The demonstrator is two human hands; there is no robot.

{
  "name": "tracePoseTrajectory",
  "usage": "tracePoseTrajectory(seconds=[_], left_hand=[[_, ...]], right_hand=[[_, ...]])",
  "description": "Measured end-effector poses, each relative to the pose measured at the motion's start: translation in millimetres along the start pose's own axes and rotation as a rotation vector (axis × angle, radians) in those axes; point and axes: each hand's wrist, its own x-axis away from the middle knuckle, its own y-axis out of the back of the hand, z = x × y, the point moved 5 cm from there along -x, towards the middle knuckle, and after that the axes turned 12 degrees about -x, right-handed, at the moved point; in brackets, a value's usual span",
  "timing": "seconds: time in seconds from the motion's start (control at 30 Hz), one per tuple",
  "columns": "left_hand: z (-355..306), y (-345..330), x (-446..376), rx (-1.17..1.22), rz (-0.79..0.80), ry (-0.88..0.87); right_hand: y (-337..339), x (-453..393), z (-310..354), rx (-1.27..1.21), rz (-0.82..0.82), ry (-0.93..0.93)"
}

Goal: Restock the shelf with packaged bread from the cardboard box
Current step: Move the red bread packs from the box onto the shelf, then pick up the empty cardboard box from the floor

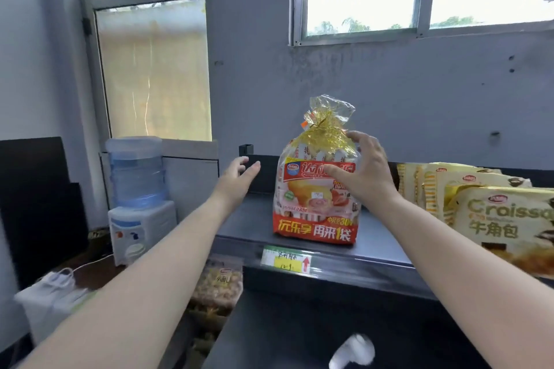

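Observation:
A red and clear bag of packaged bread [314,213], tied at the top with gold foil, stands upright on the dark top shelf [245,219]. My right hand [364,171] is against the bag's upper right side, fingers spread and loosely bent, thumb across the front label. My left hand [236,175] hovers open to the left of the bag, apart from it, over the bare shelf. The cardboard box is not in view.
Yellow croissant packs [491,219] lean in a row at the shelf's right end. A price tag [284,259] is on the shelf's front rail. A water dispenser [138,198] stands left of the shelf. A snack pack [220,284] sits on a lower level.

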Motion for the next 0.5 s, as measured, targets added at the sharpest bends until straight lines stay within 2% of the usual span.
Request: tracePoseTrajectory(seconds=[0.23, 0.33, 0.5], left_hand=[[23, 74, 67, -0.181, -0.122, 0.054], [54, 108, 100, -0.287, -0.155, 0.113], [119, 165, 154, -0.416, -0.171, 0.277]], right_hand=[[-58, 50, 55, -0.087, 0.306, 0.111], [-107, 80, 78, -0.077, 0.496, 0.160], [-204, 137, 107, -0.082, 0.822, 0.124]])
